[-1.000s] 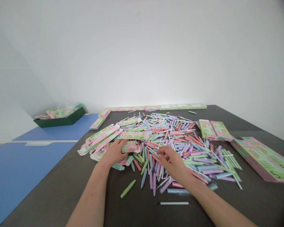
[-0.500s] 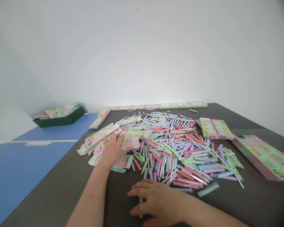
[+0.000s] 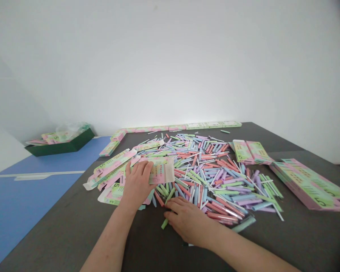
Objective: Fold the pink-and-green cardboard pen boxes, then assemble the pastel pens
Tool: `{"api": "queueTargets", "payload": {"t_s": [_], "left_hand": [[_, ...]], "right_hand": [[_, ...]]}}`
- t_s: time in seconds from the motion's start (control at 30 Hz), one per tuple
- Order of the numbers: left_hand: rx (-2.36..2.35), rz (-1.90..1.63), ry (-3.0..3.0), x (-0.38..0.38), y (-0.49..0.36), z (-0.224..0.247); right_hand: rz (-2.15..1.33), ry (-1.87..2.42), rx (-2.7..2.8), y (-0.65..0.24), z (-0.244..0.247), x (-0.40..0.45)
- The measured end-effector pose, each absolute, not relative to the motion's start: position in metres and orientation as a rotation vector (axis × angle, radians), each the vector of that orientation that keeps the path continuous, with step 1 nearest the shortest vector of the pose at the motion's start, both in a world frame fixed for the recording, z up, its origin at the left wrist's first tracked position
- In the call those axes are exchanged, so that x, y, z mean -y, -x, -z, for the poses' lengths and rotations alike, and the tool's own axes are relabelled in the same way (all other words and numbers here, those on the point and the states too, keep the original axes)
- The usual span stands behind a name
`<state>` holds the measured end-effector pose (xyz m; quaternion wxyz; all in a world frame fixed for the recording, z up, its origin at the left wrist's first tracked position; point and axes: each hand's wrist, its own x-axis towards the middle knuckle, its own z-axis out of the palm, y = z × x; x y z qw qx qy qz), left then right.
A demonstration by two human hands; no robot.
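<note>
My left hand [image 3: 137,185] is closed on a flat pink-and-green carton [image 3: 160,172], lifted over the left side of a heap. Its open flap end points right. Beneath and beside that hand lie several similar cartons [image 3: 113,166] with open flaps. The heap consists of slim pastel tubes [image 3: 229,187], in red, green, blue and purple, mixed with thin white sticks. At the near edge of the heap, my right hand [image 3: 188,221] has its fingers curled round a light green tube [image 3: 164,223]. One end sticks out below the fingertips; the rest is hidden.
Stacked cartons [image 3: 308,185] lie at the right, with two more cartons [image 3: 249,152] behind them. Along the back edge of the dark table [image 3: 59,226] runs a row of boxes [image 3: 175,127]. A green tray [image 3: 65,147] of packaging stands on the blue surface [image 3: 25,207] to the left.
My right hand has moved forward and its spread fingers have closed round the green tube. My left hand has raised the carton and turned its flap end more into view. The view has shifted slightly.
</note>
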<state>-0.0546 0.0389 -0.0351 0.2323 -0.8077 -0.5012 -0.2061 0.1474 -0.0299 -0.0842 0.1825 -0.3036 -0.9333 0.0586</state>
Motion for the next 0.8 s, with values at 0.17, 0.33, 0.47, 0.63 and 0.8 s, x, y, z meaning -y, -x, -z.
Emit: {"api": "queueTargets", "payload": {"t_s": [0.17,0.33,0.47,0.63,0.8], "left_hand": [[1.304,0.698,2.260,-0.039,0.049,0.040],[1.246,0.684,2.331,-0.028,0.036,0.035],[1.193,0.656,2.399,-0.017,0.025,0.030],[1.148,0.666,2.438,-0.013,0.021,0.030],[1.115,0.712,2.435,-0.013,0.021,0.030]], "right_hand": [[-0.416,0.973,2.300,-0.157,0.070,0.027],[-0.675,1.142,1.721,-0.169,0.053,0.025],[-0.701,1.036,1.642,-0.171,0.052,0.024],[-0.523,1.101,1.711,-0.172,0.057,0.022],[-0.460,1.074,1.720,-0.174,0.058,0.021]]}}
